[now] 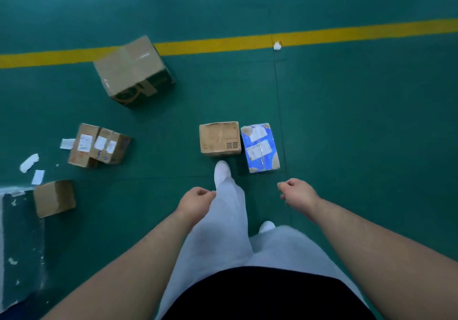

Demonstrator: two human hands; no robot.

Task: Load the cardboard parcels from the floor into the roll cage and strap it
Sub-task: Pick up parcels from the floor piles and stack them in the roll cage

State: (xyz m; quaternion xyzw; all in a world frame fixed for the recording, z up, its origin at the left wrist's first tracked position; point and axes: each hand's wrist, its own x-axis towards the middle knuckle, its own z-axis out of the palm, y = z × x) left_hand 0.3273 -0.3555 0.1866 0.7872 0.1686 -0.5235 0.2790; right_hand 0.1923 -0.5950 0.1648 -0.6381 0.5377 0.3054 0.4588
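Note:
Several cardboard parcels lie on the green floor. A plain brown box (220,138) sits just ahead of my forward foot, with a blue-and-white wrapped parcel (260,147) touching its right side. A large box with green print (133,72) stands further off to the left, on the yellow line. A pair of labelled boxes (99,145) lies at mid left, and a small brown box (54,197) at near left. My left hand (195,200) and my right hand (297,193) hang loosely curled above the floor, holding nothing. The roll cage is out of view.
A yellow line (347,31) crosses the floor far ahead, with a white scrap (277,45) on it. Torn white label scraps (29,162) litter the floor at left. A worn dark patch with a pale edge (19,245) fills the lower left corner.

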